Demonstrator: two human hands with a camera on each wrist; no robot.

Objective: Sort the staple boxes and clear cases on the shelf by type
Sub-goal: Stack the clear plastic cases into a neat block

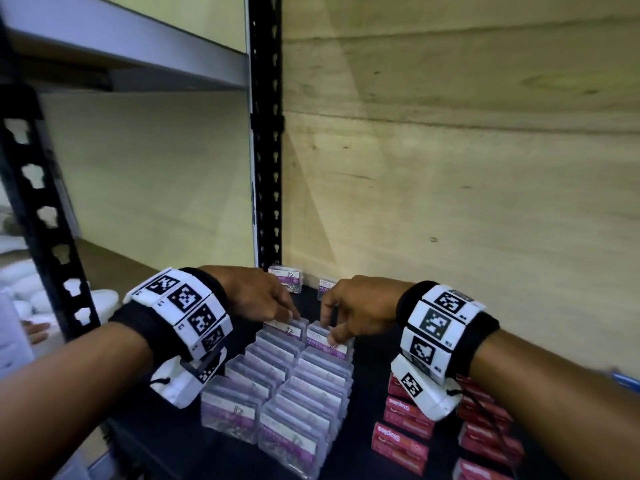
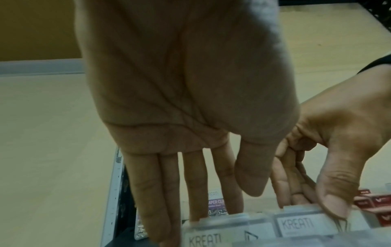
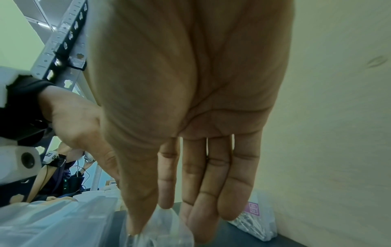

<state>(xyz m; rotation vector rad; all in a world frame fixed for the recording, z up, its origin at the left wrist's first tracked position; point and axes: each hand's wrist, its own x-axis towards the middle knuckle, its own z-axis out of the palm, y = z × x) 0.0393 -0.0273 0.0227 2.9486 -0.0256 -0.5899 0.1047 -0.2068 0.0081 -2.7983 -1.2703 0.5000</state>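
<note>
Two rows of clear cases [image 1: 284,382] stand upright, packed close together, in the lower middle of the head view on the dark shelf [image 1: 367,375]. Each case carries a white and purple label. At the far end of the left row, the left hand [image 1: 256,299] reaches down with its fingers [image 2: 152,192] nearly straight, their tips touching the top of the last case there [image 1: 287,327]. The left wrist view shows the thumb held apart from that case, so the hand rests on it and does not clasp it.

Beside it, the right hand [image 1: 360,313] pinches the far-end case of the right row [image 1: 329,339]: its thumb lies on the near face by the label and its fingers [image 3: 211,192] go down behind. In the right wrist view the thumb tip presses on clear plastic at the bottom of the frame.

Farther up the head view, near the black slotted post [image 1: 266,133], two more clear cases [image 1: 286,277] stand apart from the rows against the pale wall [image 1: 450,168].

Red staple boxes [image 1: 408,431] lie in stacked rows at the lower right of the head view, partly hidden under the right wrist band [image 1: 443,327]. They sit well apart from the clear cases, with bare shelf between the two groups.
</note>
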